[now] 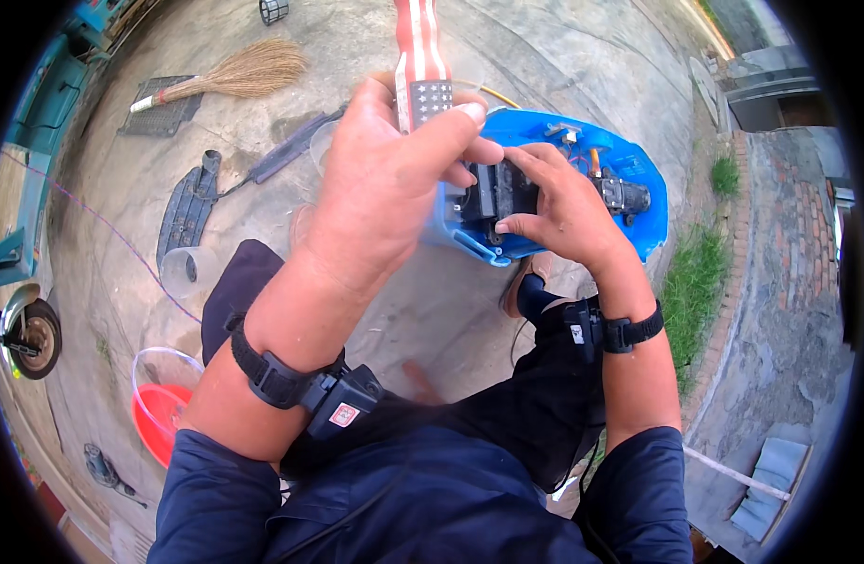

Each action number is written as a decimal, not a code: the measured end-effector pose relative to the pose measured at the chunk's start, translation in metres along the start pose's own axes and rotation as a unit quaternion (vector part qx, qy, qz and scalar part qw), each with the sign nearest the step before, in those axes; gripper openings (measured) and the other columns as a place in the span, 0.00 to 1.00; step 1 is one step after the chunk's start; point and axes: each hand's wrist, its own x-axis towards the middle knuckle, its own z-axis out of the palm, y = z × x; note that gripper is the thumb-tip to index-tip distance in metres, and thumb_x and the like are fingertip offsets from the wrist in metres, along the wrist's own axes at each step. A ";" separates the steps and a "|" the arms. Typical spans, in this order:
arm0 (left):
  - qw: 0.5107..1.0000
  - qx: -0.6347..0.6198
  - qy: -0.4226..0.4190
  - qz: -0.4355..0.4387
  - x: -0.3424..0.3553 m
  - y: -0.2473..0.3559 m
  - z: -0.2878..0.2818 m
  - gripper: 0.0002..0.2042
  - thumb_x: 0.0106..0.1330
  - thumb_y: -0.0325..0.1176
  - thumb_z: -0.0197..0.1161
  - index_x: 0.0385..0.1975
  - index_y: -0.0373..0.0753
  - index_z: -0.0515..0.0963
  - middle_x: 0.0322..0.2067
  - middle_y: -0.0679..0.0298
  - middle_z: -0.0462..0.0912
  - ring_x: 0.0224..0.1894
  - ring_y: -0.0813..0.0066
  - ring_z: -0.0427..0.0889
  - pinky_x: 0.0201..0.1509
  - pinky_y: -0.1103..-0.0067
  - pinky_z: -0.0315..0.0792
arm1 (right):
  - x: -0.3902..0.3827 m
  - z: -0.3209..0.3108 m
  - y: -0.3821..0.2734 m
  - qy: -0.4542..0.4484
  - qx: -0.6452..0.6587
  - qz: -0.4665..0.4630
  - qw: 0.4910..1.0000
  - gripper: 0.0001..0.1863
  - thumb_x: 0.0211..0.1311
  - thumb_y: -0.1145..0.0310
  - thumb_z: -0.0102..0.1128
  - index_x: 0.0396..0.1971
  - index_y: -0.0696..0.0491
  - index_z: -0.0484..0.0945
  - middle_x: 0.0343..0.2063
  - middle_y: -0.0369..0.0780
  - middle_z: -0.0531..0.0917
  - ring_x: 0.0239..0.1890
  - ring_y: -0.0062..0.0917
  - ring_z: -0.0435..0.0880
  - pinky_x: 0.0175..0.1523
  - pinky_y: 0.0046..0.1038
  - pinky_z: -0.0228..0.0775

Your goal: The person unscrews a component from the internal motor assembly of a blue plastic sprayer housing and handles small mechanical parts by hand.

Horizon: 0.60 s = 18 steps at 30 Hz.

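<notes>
My left hand (380,174) is closed round a slim object with red and white stripes and a star-patterned grey band (422,66). It points away from me and runs out of view at the top. My right hand (577,211) grips a black box-shaped part (493,193) inside a blue plastic housing (653,174), thumb on the near side and fingers on the far side. The housing lies open before me. A dark motor-like unit (624,195) sits at its right end, with an orange wire (595,162) beside it. My left hand partly hides the housing's left end.
A straw broom (253,70) lies at the far left on a dark mat (164,117). Nearer are a strap-like dark piece (189,209), a clear cup (189,271) and a red basin (155,423). A wheel (35,338) stands at the left edge; grass (690,282) edges the right.
</notes>
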 end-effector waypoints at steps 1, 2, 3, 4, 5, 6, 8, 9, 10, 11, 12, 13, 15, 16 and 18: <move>1.000 0.002 -0.001 -0.003 0.000 0.001 0.000 0.18 0.70 0.31 0.65 0.55 0.32 0.70 0.47 0.55 0.84 0.38 0.71 0.87 0.37 0.80 0.76 | -0.001 0.000 0.001 0.010 0.028 -0.009 1.000 0.43 0.43 0.65 0.81 0.65 0.48 0.75 0.55 0.45 0.78 0.51 0.44 0.82 0.59 0.37 0.76; 1.000 0.004 -0.001 -0.006 0.000 0.002 0.000 0.18 0.70 0.30 0.65 0.55 0.32 0.70 0.47 0.55 0.83 0.38 0.71 0.87 0.37 0.80 0.76 | -0.001 -0.001 0.000 0.009 0.028 -0.010 1.000 0.43 0.43 0.65 0.81 0.65 0.48 0.75 0.55 0.45 0.78 0.51 0.44 0.82 0.59 0.37 0.76; 1.000 0.004 0.000 -0.005 0.000 0.002 0.000 0.18 0.70 0.30 0.65 0.55 0.32 0.70 0.47 0.55 0.83 0.38 0.71 0.87 0.37 0.80 0.76 | -0.002 -0.003 -0.002 0.004 0.048 0.009 0.999 0.43 0.43 0.67 0.81 0.65 0.49 0.75 0.54 0.44 0.78 0.51 0.40 0.83 0.57 0.34 0.77; 1.000 0.004 0.002 -0.006 0.000 0.003 0.000 0.18 0.70 0.30 0.65 0.55 0.31 0.70 0.46 0.56 0.83 0.38 0.71 0.87 0.37 0.79 0.76 | -0.002 -0.004 -0.003 -0.001 0.068 0.029 0.997 0.43 0.43 0.69 0.81 0.65 0.50 0.75 0.54 0.43 0.78 0.50 0.37 0.83 0.55 0.32 0.77; 1.000 0.003 0.004 -0.007 0.001 0.003 0.000 0.18 0.70 0.30 0.65 0.55 0.31 0.70 0.46 0.56 0.83 0.38 0.71 0.87 0.37 0.79 0.76 | -0.004 -0.005 -0.002 -0.001 0.068 0.028 0.997 0.43 0.43 0.69 0.81 0.65 0.50 0.75 0.54 0.43 0.78 0.50 0.37 0.83 0.55 0.32 0.77; 1.000 0.003 0.004 -0.007 0.001 0.003 0.000 0.18 0.70 0.30 0.65 0.55 0.31 0.70 0.46 0.56 0.83 0.38 0.71 0.87 0.37 0.79 0.76 | -0.006 -0.006 -0.001 -0.002 0.114 0.053 0.992 0.43 0.44 0.71 0.80 0.66 0.51 0.74 0.54 0.42 0.77 0.48 0.31 0.83 0.52 0.29 0.78; 1.000 0.006 -0.001 -0.011 0.000 0.005 0.001 0.19 0.70 0.30 0.65 0.55 0.31 0.70 0.46 0.56 0.83 0.38 0.71 0.87 0.37 0.79 0.76 | -0.011 -0.008 0.001 -0.004 0.162 0.077 0.984 0.44 0.46 0.73 0.79 0.68 0.52 0.72 0.54 0.42 0.77 0.47 0.26 0.83 0.50 0.26 0.78; 1.000 0.007 -0.001 -0.010 0.000 0.005 0.002 0.19 0.70 0.30 0.65 0.55 0.31 0.70 0.46 0.56 0.83 0.38 0.71 0.87 0.37 0.79 0.76 | -0.014 -0.008 0.001 0.001 0.277 0.125 0.953 0.45 0.47 0.75 0.77 0.69 0.53 0.70 0.54 0.41 0.77 0.46 0.22 0.82 0.48 0.24 0.77; 1.000 0.009 0.000 -0.009 -0.001 0.006 0.004 0.19 0.70 0.30 0.65 0.55 0.31 0.70 0.46 0.56 0.83 0.38 0.71 0.87 0.37 0.79 0.76 | -0.017 -0.009 0.003 0.005 0.388 0.170 0.906 0.46 0.48 0.77 0.76 0.71 0.54 0.68 0.54 0.41 0.77 0.45 0.19 0.81 0.47 0.22 0.77; 1.000 0.005 0.002 -0.010 -0.001 0.005 0.002 0.19 0.70 0.31 0.66 0.55 0.31 0.70 0.46 0.56 0.83 0.38 0.71 0.87 0.38 0.79 0.76 | -0.017 -0.008 0.005 0.004 0.432 0.145 0.890 0.46 0.51 0.80 0.69 0.74 0.54 0.63 0.53 0.41 0.77 0.43 0.20 0.81 0.48 0.23 0.77; 1.000 0.002 0.004 -0.011 -0.001 0.005 -0.001 0.19 0.70 0.31 0.66 0.55 0.31 0.70 0.46 0.56 0.83 0.38 0.71 0.87 0.38 0.79 0.76 | -0.017 -0.008 0.005 0.001 0.429 0.147 0.891 0.46 0.51 0.80 0.69 0.74 0.54 0.63 0.53 0.41 0.77 0.43 0.20 0.81 0.48 0.23 0.77; 1.000 0.001 0.007 -0.011 0.000 0.005 -0.004 0.19 0.70 0.31 0.66 0.55 0.31 0.70 0.46 0.56 0.83 0.38 0.71 0.87 0.38 0.79 0.76 | -0.015 -0.008 0.004 0.003 0.449 0.150 0.881 0.45 0.52 0.80 0.67 0.74 0.54 0.63 0.52 0.41 0.78 0.44 0.20 0.81 0.49 0.23 0.77; 1.000 0.007 0.007 -0.010 -0.001 0.006 -0.002 0.19 0.70 0.32 0.66 0.55 0.31 0.71 0.46 0.56 0.83 0.38 0.71 0.87 0.38 0.79 0.76 | -0.017 -0.009 0.007 0.008 0.473 0.150 0.868 0.44 0.53 0.80 0.64 0.75 0.54 0.62 0.51 0.40 0.78 0.44 0.21 0.81 0.49 0.22 0.77; 1.000 0.010 0.008 -0.009 -0.002 0.006 -0.001 0.18 0.70 0.32 0.66 0.54 0.31 0.71 0.46 0.56 0.83 0.38 0.71 0.87 0.38 0.79 0.76 | -0.017 -0.010 0.009 0.001 0.472 0.152 0.868 0.44 0.54 0.81 0.62 0.74 0.54 0.62 0.50 0.40 0.79 0.44 0.22 0.81 0.50 0.23 0.76; 1.000 0.011 0.007 -0.007 -0.002 0.007 0.001 0.18 0.70 0.32 0.66 0.54 0.31 0.71 0.46 0.56 0.83 0.38 0.71 0.87 0.38 0.79 0.76 | -0.018 -0.012 0.015 -0.005 0.469 0.156 0.869 0.43 0.54 0.81 0.60 0.74 0.55 0.63 0.50 0.40 0.79 0.44 0.22 0.81 0.51 0.24 0.76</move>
